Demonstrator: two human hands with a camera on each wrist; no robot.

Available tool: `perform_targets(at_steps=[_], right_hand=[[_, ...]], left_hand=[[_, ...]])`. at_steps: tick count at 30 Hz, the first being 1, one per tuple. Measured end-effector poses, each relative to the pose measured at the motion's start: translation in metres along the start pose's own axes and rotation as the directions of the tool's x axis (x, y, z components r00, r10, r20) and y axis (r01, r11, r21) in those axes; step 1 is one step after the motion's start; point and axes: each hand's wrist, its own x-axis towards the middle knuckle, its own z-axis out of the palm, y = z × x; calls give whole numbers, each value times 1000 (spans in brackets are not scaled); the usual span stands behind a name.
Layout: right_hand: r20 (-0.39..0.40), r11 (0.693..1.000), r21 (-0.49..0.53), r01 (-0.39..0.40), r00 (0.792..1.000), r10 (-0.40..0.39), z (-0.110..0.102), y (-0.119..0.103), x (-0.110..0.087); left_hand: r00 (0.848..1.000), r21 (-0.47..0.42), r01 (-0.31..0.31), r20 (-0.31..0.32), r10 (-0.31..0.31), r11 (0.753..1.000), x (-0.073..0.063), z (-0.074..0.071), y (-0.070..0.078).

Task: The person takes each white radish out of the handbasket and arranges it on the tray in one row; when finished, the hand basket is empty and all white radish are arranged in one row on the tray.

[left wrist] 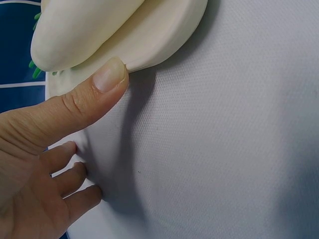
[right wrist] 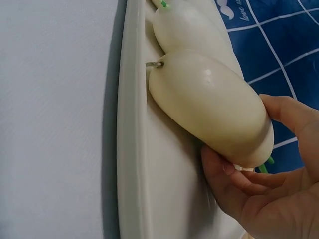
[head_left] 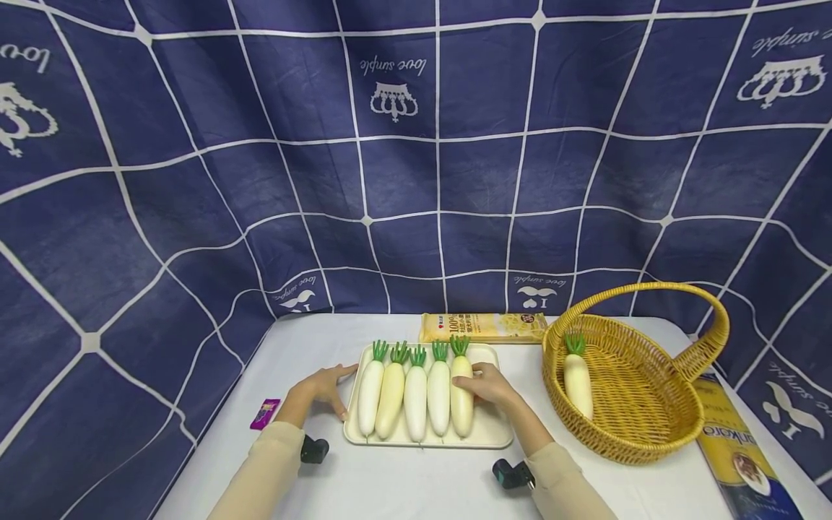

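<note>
Several white radishes (head_left: 416, 404) with green tops lie side by side on a cream tray (head_left: 490, 435). My right hand (head_left: 490, 384) grips the rightmost radish (head_left: 462, 412), its thumb on one side and fingers curled under the other. In the right wrist view that radish (right wrist: 209, 104) rests against its neighbour, root end toward the tray's rim. At the tray's left edge is my left hand (head_left: 320, 388), fingers spread. The left wrist view shows its thumb (left wrist: 107, 79) straight along the rim and the other fingers loosely bent, holding nothing.
To the right stands a wicker basket (head_left: 624, 449) with a tall handle and one radish (head_left: 577, 383) inside. A yellow food packet (head_left: 484, 327) lies behind the tray. A blue and gold package (head_left: 744, 462) sits beside the basket, and a small purple packet (head_left: 265, 414) at the left.
</note>
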Motion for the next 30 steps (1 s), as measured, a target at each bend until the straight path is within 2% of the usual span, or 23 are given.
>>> perform_targets(at_steps=[15,30], right_hand=[[-56,999,-47,-13,998,10,5,-8,0],[-108,983,-182,6,994,-26,5,-6,-5]], left_hand=[[1000,-10,0,5,0,1000,1,-1,0],[1000,0,-11,0,11,1000,-3,-2,1]])
